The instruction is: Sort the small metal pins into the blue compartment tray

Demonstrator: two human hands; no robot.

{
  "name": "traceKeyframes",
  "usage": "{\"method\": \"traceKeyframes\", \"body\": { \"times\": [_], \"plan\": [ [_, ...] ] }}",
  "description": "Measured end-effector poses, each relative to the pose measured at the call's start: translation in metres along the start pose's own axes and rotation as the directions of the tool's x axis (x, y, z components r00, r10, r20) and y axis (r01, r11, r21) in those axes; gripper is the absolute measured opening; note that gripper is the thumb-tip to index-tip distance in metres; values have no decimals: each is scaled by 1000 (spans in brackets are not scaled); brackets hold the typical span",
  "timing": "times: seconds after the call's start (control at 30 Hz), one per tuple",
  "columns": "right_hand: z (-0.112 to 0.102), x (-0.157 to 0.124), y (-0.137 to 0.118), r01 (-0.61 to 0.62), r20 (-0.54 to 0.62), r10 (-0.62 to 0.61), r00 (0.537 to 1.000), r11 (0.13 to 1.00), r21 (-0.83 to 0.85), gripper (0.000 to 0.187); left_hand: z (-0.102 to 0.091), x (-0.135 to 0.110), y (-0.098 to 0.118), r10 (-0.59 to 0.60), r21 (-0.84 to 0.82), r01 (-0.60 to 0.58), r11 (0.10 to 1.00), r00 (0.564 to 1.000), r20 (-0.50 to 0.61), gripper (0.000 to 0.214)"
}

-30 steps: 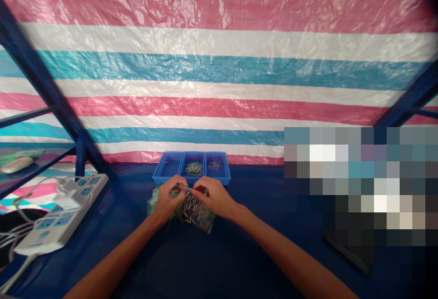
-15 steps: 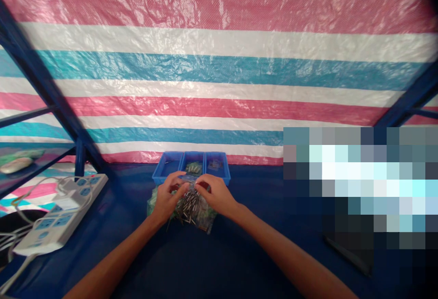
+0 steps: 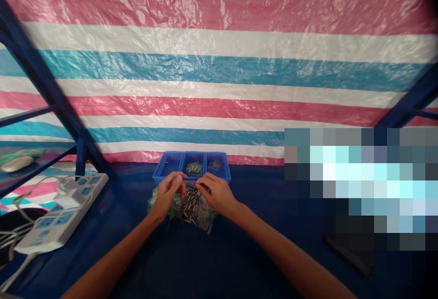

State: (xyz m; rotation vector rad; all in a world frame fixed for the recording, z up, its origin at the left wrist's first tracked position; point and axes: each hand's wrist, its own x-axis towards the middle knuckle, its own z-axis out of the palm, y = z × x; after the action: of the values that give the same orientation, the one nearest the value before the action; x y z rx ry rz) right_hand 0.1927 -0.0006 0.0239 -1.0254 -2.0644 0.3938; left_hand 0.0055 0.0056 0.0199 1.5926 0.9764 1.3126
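Where fingers (image 3: 209,183) curl, tray (image 3: 171,167) stands behind.

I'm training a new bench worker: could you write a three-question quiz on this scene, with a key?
1. True or false: the blue tray has four compartments.

2. The power strip lies nearer to which hand?
A) the right hand
B) the left hand

3. Which lies closer to the striped sheet: the blue tray or the pile of metal pieces?

Key: 1. False; it has three. 2. B. 3. The blue tray.
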Motion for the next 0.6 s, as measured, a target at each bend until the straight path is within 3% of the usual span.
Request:
{"method": "traceKeyframes", "body": {
  "times": [0.07, 0.13, 0.23, 0.33, 0.37, 0.43, 0.5, 0.6],
  "plan": [
    [-1, 4, 4, -132, 6, 134, 991, 968, 212, 14, -1, 0, 0, 17, 59, -13, 998, 997, -72, 28],
    [-3, 7, 12, -284, 26, 311, 950, 827, 484, 16, -2, 1, -1, 37, 111, -24, 994, 991, -125, 26],
    [-7, 12, 28, -376, 9, 552, 834, 556, 742, 19, -3, 1, -3, 57, 169, -34, 985, 989, -134, 24],
    [-11, 13, 42, -418, -17, 703, 711, 443, 793, 21, -5, 0, -6, 87, 233, -57, 971, 989, -121, 24],
    [-12, 13, 45, -457, 5, 718, 696, 437, 775, 22, -5, -1, -7, 104, 264, -70, 962, 988, -116, 25],
    [-11, 12, 46, -536, 59, 697, 715, 492, 686, 22, -7, -1, -8, 139, 345, -97, 933, 985, -98, 25],
    [-8, 10, 43, -558, 93, 610, 787, 641, 527, 18, -7, -1, -9, 169, 437, -118, 892, 983, -79, 25],
    [0, 7, 35, -403, 95, 391, 915, 896, 186, 12, -7, -1, -11, 206, 535, -148, 831, 977, -50, 24]
  ]
}}
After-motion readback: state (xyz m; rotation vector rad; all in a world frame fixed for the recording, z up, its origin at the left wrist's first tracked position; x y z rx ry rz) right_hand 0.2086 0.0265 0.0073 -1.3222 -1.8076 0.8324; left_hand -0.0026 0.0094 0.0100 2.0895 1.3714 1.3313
